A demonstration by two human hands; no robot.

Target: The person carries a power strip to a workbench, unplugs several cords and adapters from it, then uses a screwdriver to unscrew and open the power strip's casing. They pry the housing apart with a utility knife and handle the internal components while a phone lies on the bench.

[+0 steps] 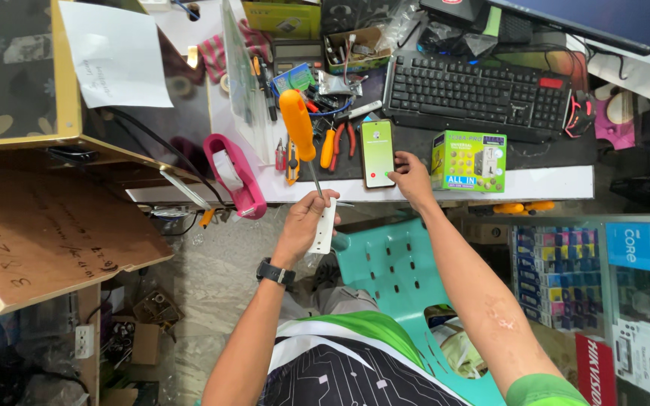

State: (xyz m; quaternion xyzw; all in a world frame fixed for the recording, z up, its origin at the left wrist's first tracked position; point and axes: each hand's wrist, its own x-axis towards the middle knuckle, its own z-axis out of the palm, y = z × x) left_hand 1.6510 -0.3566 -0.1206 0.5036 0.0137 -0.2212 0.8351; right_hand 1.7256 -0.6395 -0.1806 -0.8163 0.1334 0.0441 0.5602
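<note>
From the head camera, looking down, the left hand [306,222] is closed around two things at once: a white plastic strip [326,225] with small holes, held upright against the palm, and a screwdriver [299,128] with an orange handle whose metal shaft runs down into the grip. The handle sticks up and away from the body, over the edge of the bench [551,183]. A dark watch [275,273] sits on that wrist.

The right hand [411,179] rests at the bench edge with its fingers loosely curled, the thumb touching the lower right corner of a phone [378,153]. The phone lies flat on the bench, its screen lit green. It holds nothing else.

Just right of that hand stands a green box [469,160]. Behind the phone and box lies a black keyboard [475,94]. Left of the phone are pliers [344,139] with red and orange grips among loose tools, and a pink tape dispenser [236,174] hangs over the bench edge. A teal plastic chair [393,263] is below the hands, beside the person's knees. At far left a brown cardboard sheet [47,233] juts out.
</note>
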